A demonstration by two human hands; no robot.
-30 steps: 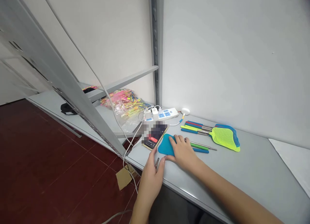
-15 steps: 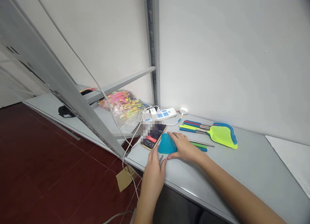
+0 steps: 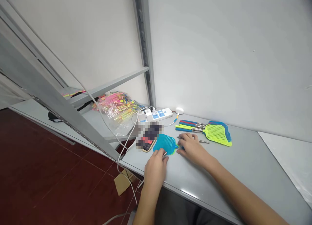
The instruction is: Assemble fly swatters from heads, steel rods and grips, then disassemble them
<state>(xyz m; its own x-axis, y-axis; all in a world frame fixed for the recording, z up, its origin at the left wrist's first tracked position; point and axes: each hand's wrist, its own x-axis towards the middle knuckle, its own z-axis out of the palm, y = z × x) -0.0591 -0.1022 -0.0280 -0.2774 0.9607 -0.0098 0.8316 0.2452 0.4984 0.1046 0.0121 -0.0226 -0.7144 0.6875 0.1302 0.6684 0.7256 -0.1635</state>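
A blue fly swatter head lies flat on the grey shelf, with a green edge showing beneath it. My right hand is closed over the swatter's neck and hides its handle. A thin metal rod runs under the fingers of that hand and sticks out on both sides. My left hand pinches a short metal rod at the near edge of the blue head. Behind my right hand, a yellow-green swatter overlaps a blue swatter, their several coloured handles pointing left.
A phone, partly blurred out, touches the swatter's left side. Behind it are a white power strip with plugs and a round white device. Cables cross a grey upright. A plastic bag of colourful cords lies left; white sheet right.
My right hand has slid from the blue swatter head back to its neck, uncovering the head. My left hand keeps the short rod, now over the head's near edge. The view has shifted slightly.
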